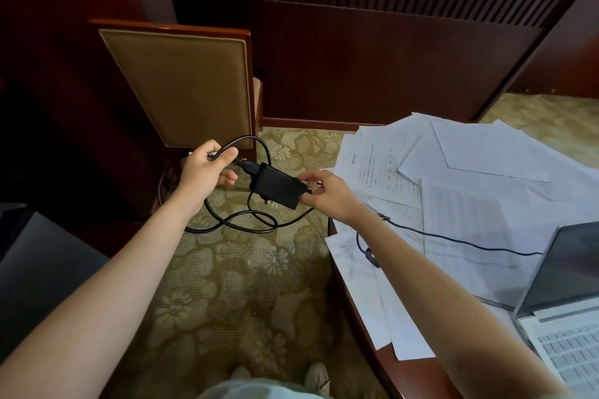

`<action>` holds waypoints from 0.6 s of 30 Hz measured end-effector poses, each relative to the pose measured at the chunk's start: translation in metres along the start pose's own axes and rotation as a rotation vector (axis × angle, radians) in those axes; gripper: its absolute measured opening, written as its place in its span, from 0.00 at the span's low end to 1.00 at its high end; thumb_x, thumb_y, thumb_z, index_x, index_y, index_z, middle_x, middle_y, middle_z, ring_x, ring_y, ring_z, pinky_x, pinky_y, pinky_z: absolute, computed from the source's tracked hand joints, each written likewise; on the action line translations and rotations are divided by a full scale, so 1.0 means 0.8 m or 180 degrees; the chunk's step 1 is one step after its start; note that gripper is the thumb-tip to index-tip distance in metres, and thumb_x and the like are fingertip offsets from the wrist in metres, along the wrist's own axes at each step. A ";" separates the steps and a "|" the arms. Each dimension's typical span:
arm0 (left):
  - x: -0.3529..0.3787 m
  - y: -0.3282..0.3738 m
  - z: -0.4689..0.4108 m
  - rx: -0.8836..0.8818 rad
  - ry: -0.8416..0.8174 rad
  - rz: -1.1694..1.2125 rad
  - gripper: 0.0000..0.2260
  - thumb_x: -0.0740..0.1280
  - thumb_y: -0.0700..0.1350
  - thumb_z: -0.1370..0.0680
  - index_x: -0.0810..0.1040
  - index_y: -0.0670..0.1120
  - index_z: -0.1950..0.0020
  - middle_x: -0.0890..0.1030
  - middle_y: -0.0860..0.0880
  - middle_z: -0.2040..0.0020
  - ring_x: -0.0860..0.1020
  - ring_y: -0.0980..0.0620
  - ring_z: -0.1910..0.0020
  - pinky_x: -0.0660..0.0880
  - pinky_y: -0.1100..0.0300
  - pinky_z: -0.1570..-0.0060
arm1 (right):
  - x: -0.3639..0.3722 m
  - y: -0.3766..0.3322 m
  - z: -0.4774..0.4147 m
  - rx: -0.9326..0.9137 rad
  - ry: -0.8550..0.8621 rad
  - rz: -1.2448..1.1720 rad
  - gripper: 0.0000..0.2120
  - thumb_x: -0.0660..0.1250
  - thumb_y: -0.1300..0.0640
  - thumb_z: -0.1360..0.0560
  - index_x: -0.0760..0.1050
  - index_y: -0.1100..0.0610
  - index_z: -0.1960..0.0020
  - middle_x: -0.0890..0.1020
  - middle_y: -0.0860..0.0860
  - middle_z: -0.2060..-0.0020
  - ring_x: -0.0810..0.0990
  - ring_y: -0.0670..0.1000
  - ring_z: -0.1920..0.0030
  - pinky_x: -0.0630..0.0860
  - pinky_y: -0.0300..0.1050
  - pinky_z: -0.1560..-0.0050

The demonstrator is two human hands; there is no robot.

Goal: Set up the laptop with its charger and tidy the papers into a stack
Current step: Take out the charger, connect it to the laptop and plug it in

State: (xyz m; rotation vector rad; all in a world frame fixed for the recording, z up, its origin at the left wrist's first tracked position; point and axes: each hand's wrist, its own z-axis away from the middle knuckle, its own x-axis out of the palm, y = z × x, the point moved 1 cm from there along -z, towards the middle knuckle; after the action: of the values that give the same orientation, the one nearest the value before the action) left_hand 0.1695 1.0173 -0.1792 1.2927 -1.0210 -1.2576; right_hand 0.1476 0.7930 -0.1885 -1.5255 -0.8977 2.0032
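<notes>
A black charger brick hangs in the air over the carpet between my two hands. My right hand pinches its right end. My left hand grips the thick black cable near the plug at the brick's left end; the cable loops down below. A thinner black cord runs from under my right forearm across the papers toward the open silver laptop at the lower right. White papers lie spread loosely and overlapping over the dark wooden table.
A wooden chair with a tan padded back stands just behind my left hand. Patterned yellow carpet covers the floor. Dark wood panelling rises behind. A grey surface sits at the lower left. My shoes show at the bottom.
</notes>
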 end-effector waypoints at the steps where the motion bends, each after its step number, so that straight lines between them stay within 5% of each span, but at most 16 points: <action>1: 0.001 0.002 0.002 0.0000 0.0014 -0.0016 0.14 0.65 0.46 0.22 0.65 0.45 0.65 0.71 0.56 0.81 0.73 0.60 0.80 0.74 0.66 0.75 | 0.002 0.001 -0.003 -0.0015 -0.0136 0.0174 0.26 0.71 0.57 0.29 0.68 0.56 0.33 0.73 0.52 0.44 0.73 0.48 0.54 0.70 0.42 0.52; 4: 0.006 0.009 0.006 0.0073 -0.0064 -0.0203 0.15 0.64 0.46 0.22 0.64 0.46 0.65 0.65 0.55 0.83 0.65 0.58 0.84 0.62 0.67 0.82 | 0.012 -0.001 -0.007 -0.0149 -0.0367 0.0695 0.33 0.74 0.53 0.32 0.63 0.54 0.31 0.72 0.52 0.42 0.72 0.51 0.45 0.68 0.41 0.50; 7: 0.005 0.011 0.009 0.0038 -0.0151 -0.0122 0.14 0.63 0.47 0.22 0.64 0.47 0.65 0.61 0.55 0.80 0.59 0.58 0.85 0.54 0.69 0.83 | 0.016 -0.004 -0.006 -0.0122 0.0008 0.1177 0.28 0.72 0.51 0.31 0.64 0.55 0.36 0.77 0.51 0.50 0.77 0.52 0.53 0.71 0.41 0.60; 11: -0.008 0.016 0.016 0.0080 -0.0104 -0.0573 0.04 0.61 0.45 0.20 0.71 0.49 0.54 0.77 0.47 0.67 0.59 0.59 0.85 0.57 0.69 0.85 | 0.007 -0.004 -0.007 -0.0164 0.0165 0.1347 0.26 0.72 0.49 0.33 0.67 0.53 0.39 0.77 0.49 0.57 0.76 0.50 0.61 0.74 0.41 0.63; 14: -0.029 0.012 0.017 -0.0101 0.0357 -0.0400 0.10 0.59 0.41 0.19 0.70 0.53 0.41 0.80 0.47 0.63 0.60 0.60 0.85 0.57 0.69 0.85 | -0.001 -0.005 -0.010 -0.0204 0.0098 0.1135 0.24 0.73 0.50 0.34 0.71 0.53 0.40 0.77 0.48 0.60 0.76 0.50 0.61 0.75 0.41 0.64; 18: -0.065 0.011 0.015 -0.0588 0.1027 0.0329 0.07 0.56 0.41 0.18 0.72 0.48 0.45 0.68 0.49 0.68 0.57 0.62 0.87 0.52 0.73 0.85 | -0.011 -0.001 -0.016 -0.0166 0.0041 0.0732 0.24 0.74 0.52 0.34 0.73 0.53 0.41 0.79 0.49 0.60 0.79 0.51 0.60 0.76 0.43 0.64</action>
State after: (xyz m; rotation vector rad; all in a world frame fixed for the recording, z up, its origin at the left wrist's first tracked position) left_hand 0.1536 1.0663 -0.1635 1.2341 -0.7153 -1.0001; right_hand 0.1621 0.7905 -0.1841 -1.7370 -0.8062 2.1399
